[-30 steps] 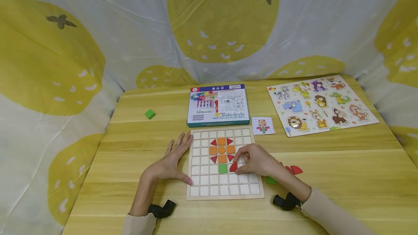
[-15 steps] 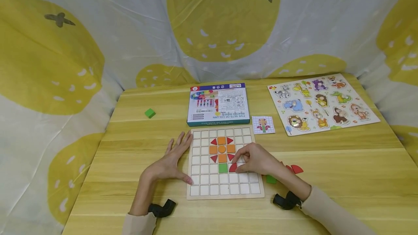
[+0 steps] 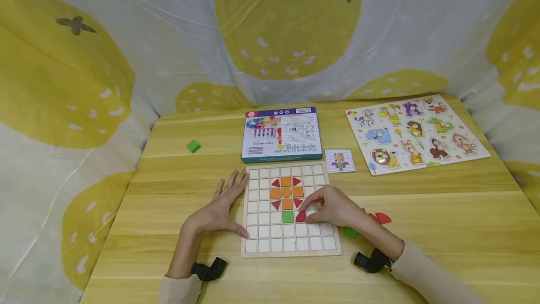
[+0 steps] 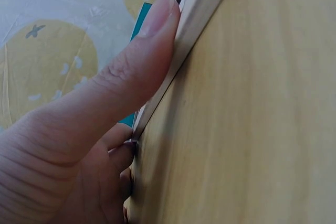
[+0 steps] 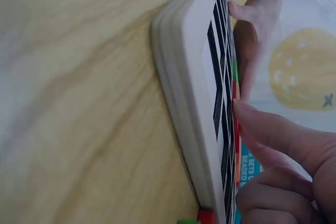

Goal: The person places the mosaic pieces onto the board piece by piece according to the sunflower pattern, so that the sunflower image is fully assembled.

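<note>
A wooden grid board [image 3: 270,246] lies in the middle of the table. My right hand [image 3: 333,206] pinches a red quarter-circle tile [image 3: 300,217] over the cell to the right of a green square tile [image 3: 288,217]. In the right wrist view, the thumb [image 5: 262,121] reaches the red tile at board level. Orange squares surround an orange round tile [image 3: 286,193], with red triangles [image 3: 276,182] at the corners. My left hand [image 3: 215,212] is spread along the board's left edge; its thumb [image 4: 142,61] rests against that edge in the left wrist view.
Behind the board lie a box [image 3: 281,135] and a pattern card [image 3: 340,161]. An animal puzzle [image 3: 415,135] occupies the back right. Loose red tiles [image 3: 382,218] and a green tile [image 3: 350,232] lie near my right forearm; a green block [image 3: 193,146] sits at left.
The red quarter-circle tile has shifted slightly and now lies flatter in its cell, my right fingers staying on it. My left hand keeps its place.
</note>
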`<action>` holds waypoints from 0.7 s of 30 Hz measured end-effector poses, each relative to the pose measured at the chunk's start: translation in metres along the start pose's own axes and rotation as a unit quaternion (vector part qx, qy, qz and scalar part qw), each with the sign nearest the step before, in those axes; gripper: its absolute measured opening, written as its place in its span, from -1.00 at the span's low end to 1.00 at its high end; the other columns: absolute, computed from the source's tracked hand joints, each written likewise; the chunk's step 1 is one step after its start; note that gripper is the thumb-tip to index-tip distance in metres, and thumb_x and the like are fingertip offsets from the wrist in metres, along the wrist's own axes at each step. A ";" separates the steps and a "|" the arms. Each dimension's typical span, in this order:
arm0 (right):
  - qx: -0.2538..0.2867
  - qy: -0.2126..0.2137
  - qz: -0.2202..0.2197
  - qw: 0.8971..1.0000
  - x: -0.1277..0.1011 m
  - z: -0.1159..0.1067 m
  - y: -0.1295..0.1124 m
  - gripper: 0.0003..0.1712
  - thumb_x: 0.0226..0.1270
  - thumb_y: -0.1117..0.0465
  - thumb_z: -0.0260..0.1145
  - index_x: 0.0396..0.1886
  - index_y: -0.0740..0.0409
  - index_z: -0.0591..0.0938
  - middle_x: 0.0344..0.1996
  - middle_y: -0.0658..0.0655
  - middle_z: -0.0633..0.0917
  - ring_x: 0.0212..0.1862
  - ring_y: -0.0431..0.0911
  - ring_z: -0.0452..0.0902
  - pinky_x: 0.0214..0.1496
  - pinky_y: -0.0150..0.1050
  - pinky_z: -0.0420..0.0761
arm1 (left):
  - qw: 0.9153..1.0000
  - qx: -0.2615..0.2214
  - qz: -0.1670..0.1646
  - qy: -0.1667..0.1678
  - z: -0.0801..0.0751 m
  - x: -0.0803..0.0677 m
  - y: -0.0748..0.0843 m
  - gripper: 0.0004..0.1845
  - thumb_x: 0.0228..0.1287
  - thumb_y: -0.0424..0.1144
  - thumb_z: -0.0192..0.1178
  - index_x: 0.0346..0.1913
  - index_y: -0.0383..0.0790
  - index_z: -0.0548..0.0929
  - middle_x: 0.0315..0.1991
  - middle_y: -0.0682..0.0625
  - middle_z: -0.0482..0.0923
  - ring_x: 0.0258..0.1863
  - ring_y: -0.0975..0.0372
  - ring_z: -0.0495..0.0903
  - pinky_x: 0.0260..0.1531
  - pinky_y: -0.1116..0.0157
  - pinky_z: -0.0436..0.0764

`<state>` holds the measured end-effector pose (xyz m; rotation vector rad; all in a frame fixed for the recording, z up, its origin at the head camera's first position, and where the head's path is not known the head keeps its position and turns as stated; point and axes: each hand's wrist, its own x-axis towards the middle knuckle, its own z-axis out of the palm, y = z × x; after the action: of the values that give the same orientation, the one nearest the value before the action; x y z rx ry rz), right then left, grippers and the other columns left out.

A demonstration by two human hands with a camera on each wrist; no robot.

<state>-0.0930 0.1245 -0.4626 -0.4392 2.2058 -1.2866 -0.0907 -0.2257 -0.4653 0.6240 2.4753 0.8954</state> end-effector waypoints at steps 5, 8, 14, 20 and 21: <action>0.006 0.009 -0.012 1.000 -0.008 -0.017 0.007 -0.78 0.22 0.19 0.57 -0.12 0.05 0.86 -0.74 -0.08 0.27 -0.61 -0.21 0.14 -0.54 -0.42 0.10 | 1.000 0.008 0.001 0.001 0.000 0.001 -0.001 0.61 -0.29 0.11 0.73 0.70 -0.10 -0.24 0.73 -0.03 -0.42 0.70 -0.04 -0.53 0.60 -0.25 -0.48; 0.000 0.027 -0.007 1.000 -0.018 -0.032 0.013 -0.75 0.26 0.16 0.55 -0.08 0.07 0.85 -0.71 -0.07 0.26 -0.60 -0.22 0.16 -0.54 -0.41 0.12 | 1.000 0.011 0.004 0.001 0.000 0.001 -0.001 0.61 -0.29 0.12 0.73 0.70 -0.11 -0.25 0.73 -0.03 -0.42 0.70 -0.04 -0.52 0.60 -0.25 -0.48; -0.021 0.051 0.013 0.998 -0.036 -0.059 0.029 -0.74 0.25 0.16 0.55 -0.08 0.09 0.84 -0.69 -0.06 0.26 -0.59 -0.24 0.16 -0.54 -0.39 0.13 | 1.000 0.011 0.004 0.000 0.000 0.001 -0.002 0.61 -0.29 0.13 0.72 0.70 -0.11 -0.25 0.73 -0.04 -0.43 0.70 -0.04 -0.52 0.60 -0.24 -0.50; -0.021 0.032 0.039 0.999 -0.046 -0.067 0.040 -0.74 0.17 0.16 0.61 -0.18 0.15 0.82 -0.71 -0.06 0.30 -0.60 -0.24 0.15 -0.55 -0.39 0.14 | 1.000 0.008 0.003 0.000 0.000 0.000 -0.002 0.60 -0.29 0.12 0.72 0.70 -0.13 -0.23 0.73 -0.05 -0.42 0.70 -0.04 -0.52 0.60 -0.23 -0.51; -0.022 0.029 0.039 0.999 -0.046 -0.067 0.041 -0.74 0.16 0.15 0.61 -0.19 0.15 0.81 -0.71 -0.06 0.30 -0.61 -0.24 0.15 -0.55 -0.39 0.14 | 1.000 0.007 0.002 0.000 0.000 0.000 -0.002 0.60 -0.29 0.12 0.72 0.70 -0.13 -0.23 0.73 -0.05 -0.42 0.70 -0.04 -0.53 0.60 -0.23 -0.51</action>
<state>-0.0968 0.2155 -0.4585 -0.3325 2.2803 -1.2273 -0.0910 -0.2267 -0.4667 0.6345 2.4831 0.8802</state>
